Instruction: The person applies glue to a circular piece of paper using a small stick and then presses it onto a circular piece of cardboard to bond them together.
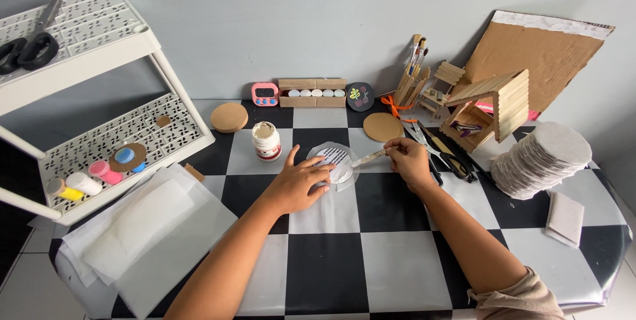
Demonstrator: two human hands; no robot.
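1. A table [397, 260] covered with a black-and-white chequered cloth was set against a plain pale grey wall [318, 15].
2. A round white disc [334, 161] lay near the middle of the table, on a white square just right of a small white jar of paint or glue [266, 141].
3. The disc was pressed down by the left hand [298, 184], laid flat with the fingers spread and nothing grasped.
4. A thin flat stick, apparently a brush or spreader [368, 157], was pinched between the fingertips of the right hand [409, 160]; its tip was laid on the right edge of the disc.
5. A white perforated plastic rack [99, 42] was seen at the left, with black-handled scissors [30, 42] on its upper shelf and small paint bottles [83, 183] in yellow, white and pink on its lower one.
6. Sheets of white paper [152, 227] were spread at the table's left front corner.
7. Along the wall were ranged a pink digital timer [265, 93], a cardboard box of white discs [313, 93], two round wooden discs [229, 117] and a small house of craft sticks [493, 105], with a cardboard sheet [543, 55] leaned behind it.
8. A stack of round white pads [540, 158] was seen at the right, with pliers [444, 154] between it and the right hand.
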